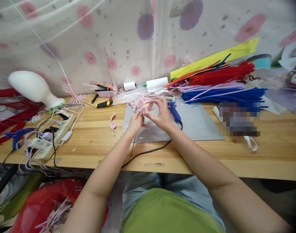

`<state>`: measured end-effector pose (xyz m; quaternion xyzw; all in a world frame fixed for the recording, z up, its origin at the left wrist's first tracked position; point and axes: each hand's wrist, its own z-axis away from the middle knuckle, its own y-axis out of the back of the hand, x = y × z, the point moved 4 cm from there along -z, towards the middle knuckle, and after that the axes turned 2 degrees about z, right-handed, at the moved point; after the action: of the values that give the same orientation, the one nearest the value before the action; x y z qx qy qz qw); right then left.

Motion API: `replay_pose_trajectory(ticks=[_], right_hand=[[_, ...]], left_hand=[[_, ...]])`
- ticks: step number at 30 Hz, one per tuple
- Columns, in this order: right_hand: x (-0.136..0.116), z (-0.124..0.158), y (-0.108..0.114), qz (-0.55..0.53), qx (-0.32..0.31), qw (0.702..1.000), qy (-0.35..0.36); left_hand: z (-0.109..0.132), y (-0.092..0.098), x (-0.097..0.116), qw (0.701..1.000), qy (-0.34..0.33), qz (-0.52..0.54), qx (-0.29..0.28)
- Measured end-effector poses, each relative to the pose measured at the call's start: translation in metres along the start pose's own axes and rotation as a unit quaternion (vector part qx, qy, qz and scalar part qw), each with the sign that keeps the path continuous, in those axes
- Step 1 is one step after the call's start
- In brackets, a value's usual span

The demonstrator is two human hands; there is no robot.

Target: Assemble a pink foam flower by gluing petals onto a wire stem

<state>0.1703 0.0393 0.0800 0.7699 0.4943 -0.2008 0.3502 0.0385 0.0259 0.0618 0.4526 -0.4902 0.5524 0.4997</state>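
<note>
A pink fuzzy flower (141, 105), which looks made of pipe cleaners, is held up over the grey cutting mat (198, 126). My left hand (136, 123) is closed around its lower part, and a thin dark stem (132, 148) shows below that hand. From the right, my right hand (162, 114) curls its thumb and fingers round the flower's petals. On the wood left of the mat lie two loose pink petals (113, 126). Behind my right hand a blue glue gun (174, 112) rests on the mat, its black cord running toward the table's front edge.
Blue pipe cleaners (223, 95) and a red bundle (218, 75) lie at the back right. A yellow-black cutter (103, 104) is at the back left. Leftward stand a power strip (57, 136) with tangled cables, a second glue gun (17, 136) and a white foam head (31, 85).
</note>
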Motion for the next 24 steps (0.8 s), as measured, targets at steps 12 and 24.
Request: replay_pose_trajectory(ticks=[12, 24], right_hand=[[0.008, -0.014, 0.01, -0.051, -0.009, 0.998, -0.022], [0.012, -0.011, 0.0, -0.209, -0.105, 0.969, -0.083]], left_hand=[[0.001, 0.013, 0.005, 0.956, -0.13, -0.262, 0.037], [0.002, 0.02, 0.001, 0.961, -0.088, -0.256, 0.058]])
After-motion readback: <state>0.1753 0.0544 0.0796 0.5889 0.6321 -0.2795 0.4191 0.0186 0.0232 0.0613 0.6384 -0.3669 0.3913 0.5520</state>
